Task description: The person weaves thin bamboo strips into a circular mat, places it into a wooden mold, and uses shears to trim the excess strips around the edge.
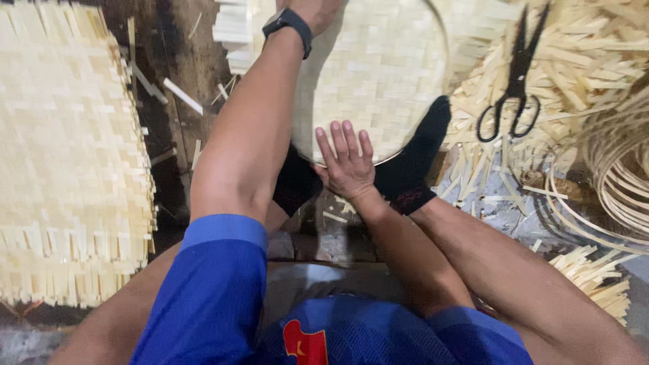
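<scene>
Floor: woven tray (378,74) under right hand (347,164) fingers; left hand (312,12) probably gripping rim.

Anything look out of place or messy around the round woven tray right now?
Bamboo offcuts lie scattered in a loose heap right of the round woven tray, with black scissors lying on top of them. Tray itself looks intact.

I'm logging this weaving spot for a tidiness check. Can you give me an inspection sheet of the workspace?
Surface: dark floor, littered with offcuts.
Job's things: round woven tray, held between feet in black socks.
Clutter: bamboo strips, black scissors lying on them, coiled hoops, stacked woven mats.
Hands: right hand flat on the tray's near rim; left hand at its far edge, watch on wrist.
Cables: nothing seen.
Surroundings: nothing seen.
</scene>
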